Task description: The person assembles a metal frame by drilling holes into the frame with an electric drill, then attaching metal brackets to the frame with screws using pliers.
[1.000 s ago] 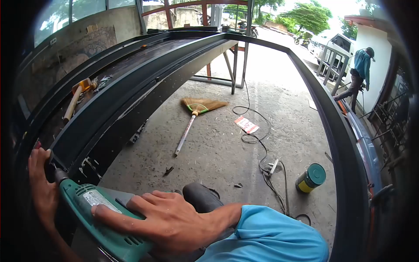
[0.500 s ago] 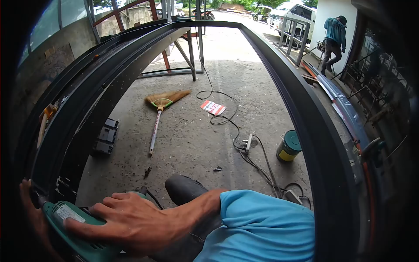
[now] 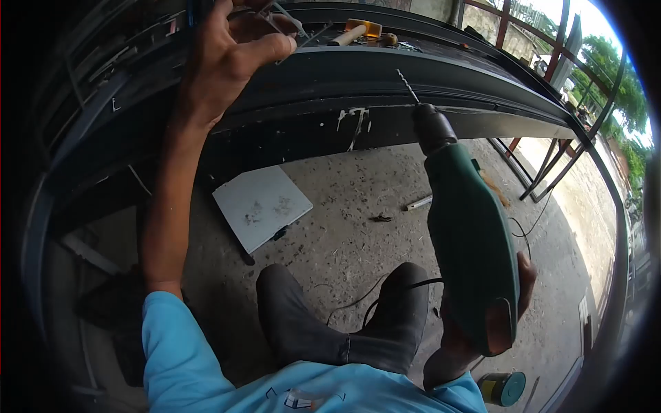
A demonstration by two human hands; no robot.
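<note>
My right hand [image 3: 454, 341] is closed round the handle of a green power drill [image 3: 468, 227], which points up and away from me. A twist drill bit [image 3: 407, 86] sits in its dark chuck, and the bit's tip shows in front of the black metal frame [image 3: 482, 76]. Up at the top left, my left hand [image 3: 231, 55] pinches a thin, angled metal piece [image 3: 284, 19] above the bench top. Part of that piece is hidden by the fingers and the picture's edge. A wooden-handled hammer [image 3: 351, 34] lies just right of this hand.
Below the frame, a grey-white flat case [image 3: 261, 206] stands on the concrete floor. The drill's black cord [image 3: 406, 286] runs across my knees. A green-lidded can [image 3: 509, 389] is at the lower right, and a broom handle [image 3: 418, 202] lies beyond the drill.
The view has swung left towards the bench. My right hand has brought the drill up, away from the frame's edge. My left hand now shows above the bench with the metal piece.
</note>
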